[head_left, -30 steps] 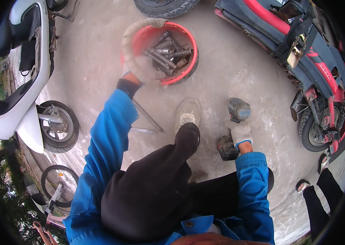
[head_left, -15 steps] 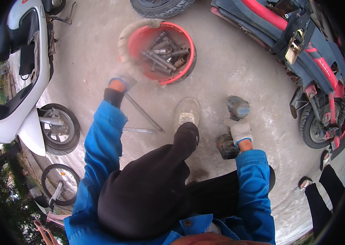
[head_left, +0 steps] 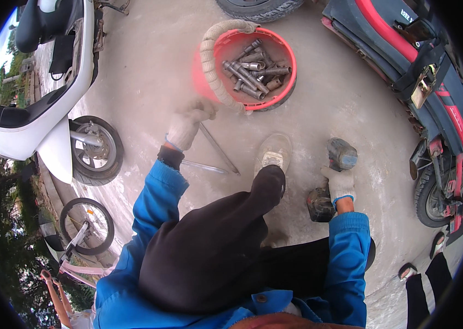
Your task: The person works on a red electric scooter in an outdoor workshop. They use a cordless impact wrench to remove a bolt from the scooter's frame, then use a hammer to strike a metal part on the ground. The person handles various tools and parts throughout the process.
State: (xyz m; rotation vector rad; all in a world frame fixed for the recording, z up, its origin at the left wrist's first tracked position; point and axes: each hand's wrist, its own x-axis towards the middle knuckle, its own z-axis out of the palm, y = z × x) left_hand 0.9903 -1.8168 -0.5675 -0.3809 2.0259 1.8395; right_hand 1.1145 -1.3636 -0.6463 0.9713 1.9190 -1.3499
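The person's left hand (head_left: pixel 185 130), in a pale work glove, hangs over the concrete floor (head_left: pixel 149 82) just below and left of a red bucket (head_left: pixel 226 52); its fingers are bent, but blur softens their tips, and I cannot tell whether they close on anything. Two thin metal rods lie near it: the upper rod (head_left: pixel 220 149) runs out from beside the glove, so whether that end touches the hand is unclear, while the lower rod (head_left: pixel 205 166) has its near end lost behind the sleeve. The right hand (head_left: pixel 341 185), also gloved, has its fingers wrapped around the grip of a cordless power tool (head_left: pixel 343 154), hiding most of the handle; the blue-grey head and the dark battery base show at either end, to the right of the person's shoe (head_left: pixel 273 153). The bucket stands ahead of that shoe, holding grey metal sockets (head_left: pixel 249 74) so heaped that the lower ones cannot be made out. Its padded handle (head_left: pixel 208 61) droops across the left rim, and a dark curved shape under its right side is mostly covered. The picture's edge cuts off a tyre (head_left: pixel 261 10) at the top and part of a white scooter (head_left: pixel 18 134) at left; at lower right, a bystander's dark-trousered legs (head_left: pixel 416 299) appear without the body.
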